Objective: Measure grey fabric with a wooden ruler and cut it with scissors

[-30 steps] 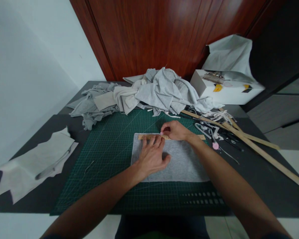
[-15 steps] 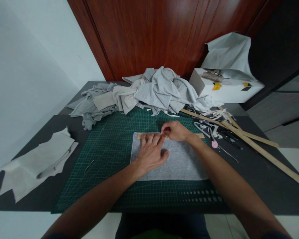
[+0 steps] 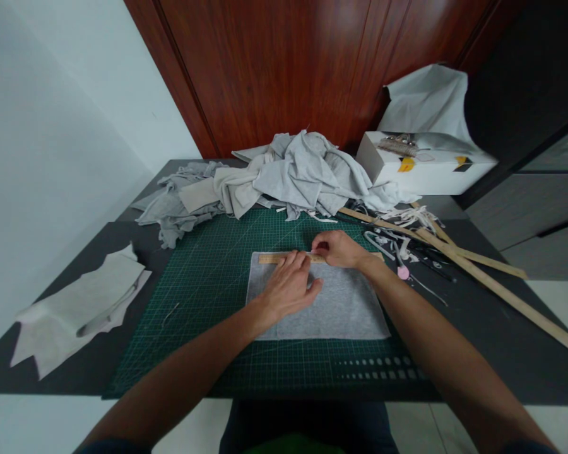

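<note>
A rectangular piece of grey cloth (image 3: 345, 309) lies flat on the green cutting mat (image 3: 208, 277). Along its far edge rests a wooden ruler (image 3: 269, 258). My left hand (image 3: 292, 287) lies with its fingertips on the ruler and its palm over the cloth, the thumb spread to the right. Just right of those fingertips, my right hand (image 3: 336, 248) is closed in a pinch at the ruler's far edge. A small pinkish bit shows at its fingertips, too small to name.
Crumpled grey and beige fabric (image 3: 307, 170) is heaped at the back. A white box (image 3: 435, 173) stands back right. Wooden strips (image 3: 492, 287), cords and a pink disc (image 3: 403, 272) lie right; pale fabric pieces (image 3: 85, 296) lie left.
My left hand's fingers have moved right along the ruler and drawn closer together. My right hand has shifted slightly right, still pinching. The view has moved a little.
</note>
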Action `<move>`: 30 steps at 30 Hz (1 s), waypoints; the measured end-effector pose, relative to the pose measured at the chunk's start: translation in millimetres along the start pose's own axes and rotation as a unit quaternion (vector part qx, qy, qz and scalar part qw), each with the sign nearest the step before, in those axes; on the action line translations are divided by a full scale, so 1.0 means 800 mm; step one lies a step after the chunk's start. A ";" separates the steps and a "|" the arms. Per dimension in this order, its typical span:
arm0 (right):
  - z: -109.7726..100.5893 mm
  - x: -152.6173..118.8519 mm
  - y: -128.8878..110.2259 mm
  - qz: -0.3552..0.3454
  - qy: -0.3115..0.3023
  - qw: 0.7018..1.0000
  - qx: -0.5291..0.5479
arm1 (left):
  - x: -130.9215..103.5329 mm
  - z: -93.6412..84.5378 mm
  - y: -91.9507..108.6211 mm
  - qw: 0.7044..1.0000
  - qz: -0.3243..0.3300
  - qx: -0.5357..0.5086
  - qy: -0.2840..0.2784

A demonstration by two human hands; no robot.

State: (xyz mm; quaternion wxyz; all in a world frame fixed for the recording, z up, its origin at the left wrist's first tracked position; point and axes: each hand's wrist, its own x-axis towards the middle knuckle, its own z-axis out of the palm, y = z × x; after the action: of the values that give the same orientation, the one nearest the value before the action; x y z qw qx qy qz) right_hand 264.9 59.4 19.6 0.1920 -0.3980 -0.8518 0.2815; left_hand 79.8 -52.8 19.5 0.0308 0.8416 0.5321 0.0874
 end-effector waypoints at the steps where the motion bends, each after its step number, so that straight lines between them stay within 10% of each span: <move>1: -0.003 -0.002 0.002 0.002 -0.001 1.000 -0.004 | 0.002 0.000 -0.001 1.000 0.004 -0.007 -0.002; 30: -0.017 -0.033 0.032 -0.026 0.041 0.998 -0.043 | 0.023 0.012 0.025 0.999 0.017 -0.031 0.012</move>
State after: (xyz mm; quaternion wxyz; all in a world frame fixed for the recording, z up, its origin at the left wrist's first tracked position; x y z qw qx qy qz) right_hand 303.2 56.6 11.5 0.2166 -0.3949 -0.8646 0.2229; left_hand 107.1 -44.7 15.5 0.0490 0.8482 0.5148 0.1143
